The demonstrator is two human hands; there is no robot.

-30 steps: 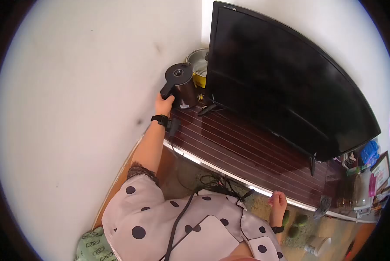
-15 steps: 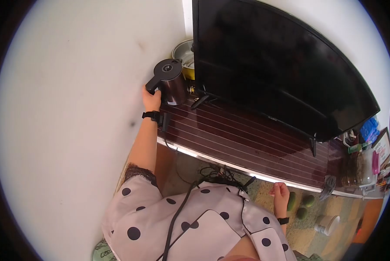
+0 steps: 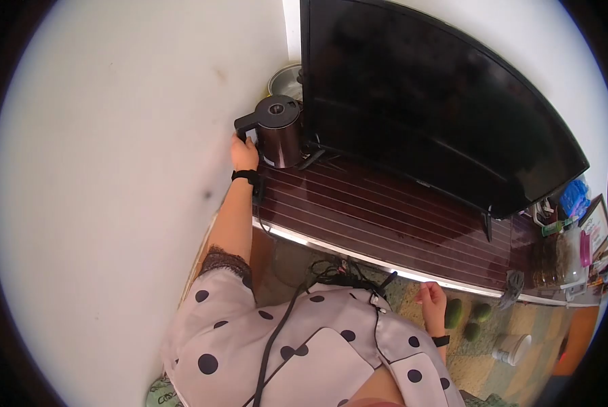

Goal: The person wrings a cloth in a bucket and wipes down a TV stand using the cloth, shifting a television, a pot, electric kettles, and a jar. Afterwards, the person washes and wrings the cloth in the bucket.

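Observation:
A dark brown kettle (image 3: 281, 141) with a black lid stands upright at the left end of the dark red striped cabinet top (image 3: 385, 214), its handle pointing left to the wall. My left hand (image 3: 244, 152) is closed on the lower part of that handle. Close behind the kettle sits a metal pot (image 3: 285, 83), partly hidden. My right hand (image 3: 431, 298) hangs in front of the cabinet's front edge, fingers curled together; whether they hold anything small cannot be made out.
A large black television (image 3: 433, 102) stands on the cabinet. At its right end are a jar with a pink lid (image 3: 575, 258), a blue bag (image 3: 574, 199) and a frame (image 3: 595, 220). Cables (image 3: 341, 273), green fruits (image 3: 472, 331) and a white bucket (image 3: 514, 349) are below.
The kettle has turned and shifted right toward the television, now hiding more of the pot, with my left hand still at its handle. The camera view has also shifted. My right hand has barely moved.

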